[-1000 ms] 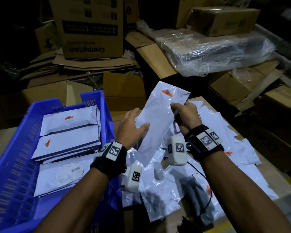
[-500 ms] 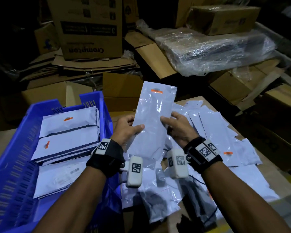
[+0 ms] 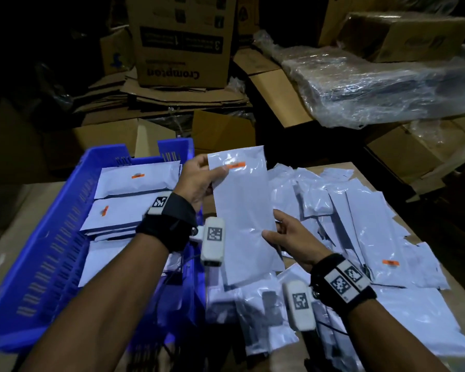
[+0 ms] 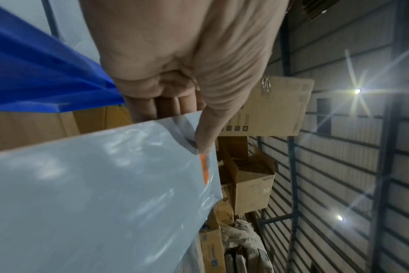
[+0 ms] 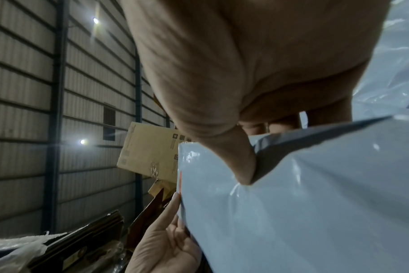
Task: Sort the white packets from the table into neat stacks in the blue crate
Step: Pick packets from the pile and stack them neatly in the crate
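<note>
gripping one packet [image 3: 242,210], two hands

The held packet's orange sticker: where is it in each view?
Head: upper centre, on the packet near the left hand's thumb, orange sticker.
Left wrist: centre, below the thumb tip.
Right wrist: thin strip, packet's left edge.
Shared landmark: left thumb.
</note>
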Demonstrator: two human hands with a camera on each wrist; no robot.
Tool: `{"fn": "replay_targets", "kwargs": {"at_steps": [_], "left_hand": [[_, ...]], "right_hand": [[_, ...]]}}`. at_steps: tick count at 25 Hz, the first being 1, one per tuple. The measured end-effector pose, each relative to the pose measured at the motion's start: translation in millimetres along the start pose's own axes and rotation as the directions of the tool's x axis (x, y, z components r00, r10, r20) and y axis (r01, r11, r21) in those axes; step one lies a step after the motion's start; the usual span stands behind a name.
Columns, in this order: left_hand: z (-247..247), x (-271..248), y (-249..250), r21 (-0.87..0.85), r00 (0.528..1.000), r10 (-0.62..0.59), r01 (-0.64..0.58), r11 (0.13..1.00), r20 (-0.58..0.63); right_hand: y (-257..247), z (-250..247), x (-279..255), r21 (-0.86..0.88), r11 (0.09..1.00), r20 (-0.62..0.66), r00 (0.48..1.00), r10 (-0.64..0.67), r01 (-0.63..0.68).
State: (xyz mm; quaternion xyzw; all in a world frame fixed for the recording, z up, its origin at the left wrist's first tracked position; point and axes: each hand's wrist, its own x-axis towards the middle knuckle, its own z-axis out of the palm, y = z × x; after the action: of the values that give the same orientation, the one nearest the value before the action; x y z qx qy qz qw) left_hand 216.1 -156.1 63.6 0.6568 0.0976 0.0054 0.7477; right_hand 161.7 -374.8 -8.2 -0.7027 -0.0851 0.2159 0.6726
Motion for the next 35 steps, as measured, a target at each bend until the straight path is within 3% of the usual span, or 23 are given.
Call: {"fn": "replay_targets", "kwargs": {"at_steps": [6, 10, 12, 14, 23, 27, 30, 32, 35], "left_hand": [[-41, -1, 17, 0.251, 0.989, 0.092, -0.061, 0.966, -0.115], [-63, -7, 27, 0.582, 0.988, 0.116, -0.155, 0.798, 0.103], [-66, -11, 35, 0.661, 0.972, 0.075, -0.206, 0.721, 0.221], [-66, -14, 41, 0.672, 0.962, 0.082, -0.242, 0.7, 0.262], [-106, -17, 41, 0.548, 0.976, 0.208, -0.206, 0.811, 0.059], [-138, -17, 33, 0.548, 0.973, 0.222, -0.148, 0.824, -0.069], [-166, -14, 26, 0.539, 0.964, 0.209, -0.091, 0.837, -0.161], [-188, -7, 22, 0.519, 0.948, 0.212, -0.061, 0.853, -0.237], [-222, 2, 22, 0.484, 0.917, 0.217, -0.031, 0.874, -0.334]], "right_hand": [[-3, -2, 4, -0.12, 0.992, 0.043, 0.998, -0.035, 0.04], [-10, 2, 8, -0.201, 0.979, 0.116, 0.993, -0.012, 0.035], [-16, 4, 10, -0.253, 0.967, 0.164, 0.986, 0.008, 0.034], [-21, 6, 13, -0.299, 0.953, 0.183, 0.983, 0.001, 0.055], [-27, 6, 13, -0.221, 0.975, 0.117, 0.993, 0.018, 0.008], [-20, 21, 20, 0.057, 0.998, -0.043, 0.998, 0.04, -0.038], [-33, 48, 27, 0.204, 0.979, -0.131, 0.991, 0.027, 0.0], [-49, 68, 40, 0.222, 0.975, -0.201, 0.979, 0.021, 0.024], [-81, 100, 72, 0.11, 0.991, -0.331, 0.943, -0.038, 0.078]]}}
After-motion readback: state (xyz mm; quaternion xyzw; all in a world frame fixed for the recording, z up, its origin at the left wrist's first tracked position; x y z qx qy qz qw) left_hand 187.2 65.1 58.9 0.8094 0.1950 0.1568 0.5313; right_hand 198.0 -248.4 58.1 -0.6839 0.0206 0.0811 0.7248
